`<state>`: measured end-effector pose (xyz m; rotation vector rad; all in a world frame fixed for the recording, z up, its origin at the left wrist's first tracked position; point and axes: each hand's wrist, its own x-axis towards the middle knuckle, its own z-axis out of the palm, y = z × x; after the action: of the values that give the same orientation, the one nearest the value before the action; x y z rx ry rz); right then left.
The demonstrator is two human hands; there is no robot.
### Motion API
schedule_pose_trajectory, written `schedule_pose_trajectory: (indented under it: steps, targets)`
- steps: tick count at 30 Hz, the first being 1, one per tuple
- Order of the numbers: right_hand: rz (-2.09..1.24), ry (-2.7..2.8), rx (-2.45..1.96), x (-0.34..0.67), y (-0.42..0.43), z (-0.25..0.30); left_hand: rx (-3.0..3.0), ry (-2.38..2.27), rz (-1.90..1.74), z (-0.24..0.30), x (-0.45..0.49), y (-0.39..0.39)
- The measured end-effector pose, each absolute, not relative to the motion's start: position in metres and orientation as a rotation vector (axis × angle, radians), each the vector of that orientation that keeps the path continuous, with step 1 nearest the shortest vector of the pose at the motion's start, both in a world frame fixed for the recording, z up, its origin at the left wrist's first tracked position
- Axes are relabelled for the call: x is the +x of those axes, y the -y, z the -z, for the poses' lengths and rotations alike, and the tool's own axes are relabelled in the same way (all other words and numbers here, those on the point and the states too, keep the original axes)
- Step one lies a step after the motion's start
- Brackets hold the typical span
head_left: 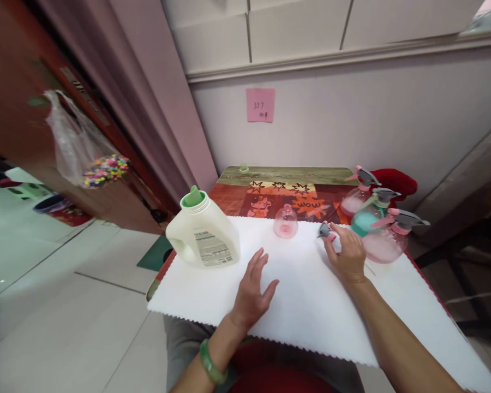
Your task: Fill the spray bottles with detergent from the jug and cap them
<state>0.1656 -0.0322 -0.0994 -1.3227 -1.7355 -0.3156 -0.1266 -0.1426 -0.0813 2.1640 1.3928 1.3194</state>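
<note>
My right hand (347,254) grips a grey-and-pink spray head (325,230) at the right of the white mat (294,295). With fingers spread and nothing in them, my left hand (251,295) hovers over the mat's middle. Between and beyond both hands stands a small clear pink bottle (285,222), its neck uncapped. To the left is a large cream jug (207,234) with a green spout (193,197) and a printed label. Close to my right hand are spray bottles holding pink liquid (384,245) and teal liquid (364,221), and another pink one (354,201) behind.
A small green cap (244,169) lies at the table's back edge. A red cloth item (395,183) sits behind the spray bottles. The wall bears a pink note (260,105). At left, a plastic bag of colourful bits (104,170) hangs from the door.
</note>
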Motion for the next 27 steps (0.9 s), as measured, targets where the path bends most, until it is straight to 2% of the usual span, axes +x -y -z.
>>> schedule_pose_trajectory:
  steps: [3, 5, 9, 11, 14, 20, 27]
  targets:
    - [0.273, 1.714, -1.148, 0.146, 0.045, 0.080, 1.975, -1.652, -1.466, 0.070, -0.168, 0.181]
    - [0.128, 1.704, -1.028, 0.122, 0.055, 0.061, 1.808, -1.877, -1.581, 0.064, -0.196, 0.198]
    - [-0.427, 1.744, -0.854, 0.054, 0.068, 0.022, 1.579, -2.167, -1.594, 0.060, -0.237, 0.214]
    - [-0.735, 1.754, -0.796, 0.014, 0.064, 0.007, 1.553, -2.212, -1.554, 0.061, -0.245, 0.216]
    - [-1.013, 1.711, -0.786, -0.043, 0.049, -0.005, 1.620, -2.190, -1.526, 0.063, -0.244, 0.215]
    - [-1.242, 1.658, -0.853, -0.102, 0.024, -0.005, 1.662, -2.072, -1.508, 0.063, -0.234, 0.211]
    - [-1.334, 1.510, -0.770, -0.075, 0.019, 0.022, 1.472, -2.090, -1.488, 0.067, -0.253, 0.207]
